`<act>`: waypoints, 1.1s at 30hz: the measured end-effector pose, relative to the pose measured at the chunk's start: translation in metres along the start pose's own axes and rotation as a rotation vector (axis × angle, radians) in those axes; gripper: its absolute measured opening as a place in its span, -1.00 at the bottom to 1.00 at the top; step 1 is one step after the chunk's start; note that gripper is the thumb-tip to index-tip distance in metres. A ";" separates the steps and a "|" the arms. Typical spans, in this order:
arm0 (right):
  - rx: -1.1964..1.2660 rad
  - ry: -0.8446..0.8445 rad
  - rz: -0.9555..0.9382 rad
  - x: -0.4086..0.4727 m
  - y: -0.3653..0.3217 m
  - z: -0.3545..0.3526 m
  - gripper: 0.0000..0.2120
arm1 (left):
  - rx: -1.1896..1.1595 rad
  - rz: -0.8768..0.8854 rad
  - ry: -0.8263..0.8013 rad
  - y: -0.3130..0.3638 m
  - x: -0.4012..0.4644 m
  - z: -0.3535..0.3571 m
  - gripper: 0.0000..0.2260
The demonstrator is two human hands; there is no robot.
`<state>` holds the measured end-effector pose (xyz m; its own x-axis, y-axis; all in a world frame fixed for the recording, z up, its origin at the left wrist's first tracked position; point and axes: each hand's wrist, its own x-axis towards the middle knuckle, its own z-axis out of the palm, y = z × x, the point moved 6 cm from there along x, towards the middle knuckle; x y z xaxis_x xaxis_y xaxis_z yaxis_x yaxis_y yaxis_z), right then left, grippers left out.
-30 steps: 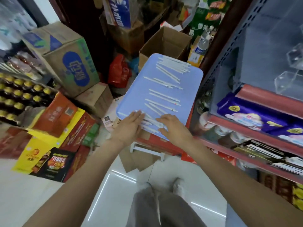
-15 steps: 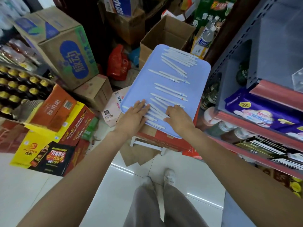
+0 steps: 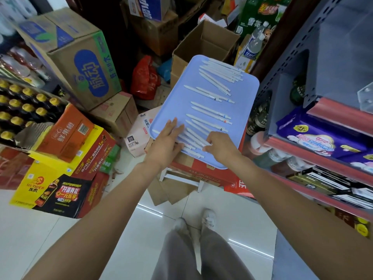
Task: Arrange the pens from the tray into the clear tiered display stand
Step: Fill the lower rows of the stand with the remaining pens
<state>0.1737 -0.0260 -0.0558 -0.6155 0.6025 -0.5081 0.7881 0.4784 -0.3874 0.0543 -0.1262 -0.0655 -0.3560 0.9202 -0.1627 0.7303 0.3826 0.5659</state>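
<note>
On the near end of the pale blue tray (image 3: 167,110), my left hand (image 3: 167,142) lies flat with straight fingers against the closest white pens (image 3: 193,138), while my right hand (image 3: 219,145) curls its fingers round their other ends. I'd squeeze the bunch together evenly and lift it level (loose pens roll). More pens lie farther up the tray. It sits on a red carton (image 3: 212,174) in a shop aisle crowded with boxes; only a corner of the clear stand (image 3: 366,97) shows on the shelf.

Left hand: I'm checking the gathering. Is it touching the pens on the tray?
Touching. The head view shows the left hand with straight fingers lying flat across the near pens on the blue tray.
</note>
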 end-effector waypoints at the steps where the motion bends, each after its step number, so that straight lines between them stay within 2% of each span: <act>1: 0.076 0.026 0.020 -0.004 0.003 -0.003 -0.74 | -0.054 -0.010 0.040 0.004 -0.001 -0.004 -0.52; 4: 0.403 0.151 0.011 -0.020 0.009 -0.023 -0.81 | -0.248 -0.092 0.143 0.023 0.002 -0.018 -0.60; 7: 0.718 0.237 -0.040 -0.041 0.012 -0.048 -0.91 | -0.475 -0.106 0.124 0.061 0.014 -0.028 -0.72; 8: 0.746 0.244 -0.056 -0.046 0.011 -0.053 -0.94 | -0.578 -0.091 0.103 0.073 0.017 -0.030 -0.75; 10: 0.757 0.295 -0.064 -0.059 0.016 -0.071 -0.91 | -0.760 -0.086 0.088 0.102 0.024 -0.037 -0.69; 12: 0.726 0.353 -0.073 -0.075 0.024 -0.092 -0.83 | -0.857 -0.079 0.062 0.134 0.030 -0.042 -0.75; 14: 0.591 0.413 -0.061 -0.093 0.036 -0.116 -0.82 | -0.878 -0.021 0.061 0.168 0.037 -0.047 -0.77; 16: 0.493 0.560 -0.036 -0.113 0.056 -0.147 -0.77 | -0.736 0.107 0.104 0.202 0.047 -0.054 -0.77; 18: 0.517 0.704 -0.056 -0.134 0.081 -0.177 -0.75 | -0.464 0.268 0.084 0.243 0.050 -0.057 -0.74; 21: 0.768 0.727 -0.176 -0.165 0.117 -0.212 -0.71 | -0.259 0.477 -0.031 0.310 0.050 -0.046 -0.75; 23: 0.908 0.747 -0.236 -0.185 0.140 -0.231 -0.77 | -0.155 0.569 -0.052 0.349 0.050 -0.038 -0.76; 25: 0.941 0.813 -0.248 -0.202 0.167 -0.246 -0.84 | -0.121 0.635 -0.068 0.383 0.053 -0.030 -0.79; 28: 1.015 0.867 -0.239 -0.219 0.210 -0.265 -0.89 | -0.062 0.643 -0.029 0.422 0.062 -0.022 -0.81; 31: 1.085 0.950 -0.204 -0.230 0.258 -0.283 -0.83 | 0.171 0.499 0.204 0.440 0.074 -0.025 -0.75; 33: 1.072 0.983 -0.157 -0.231 0.288 -0.291 -0.79 | 0.205 0.446 0.289 0.443 0.080 -0.025 -0.68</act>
<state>0.5400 0.1589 0.1738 -0.1059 0.9843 0.1410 0.0727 0.1491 -0.9861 0.3349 0.1148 0.1920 -0.1115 0.9473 0.3002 0.9345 -0.0028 0.3560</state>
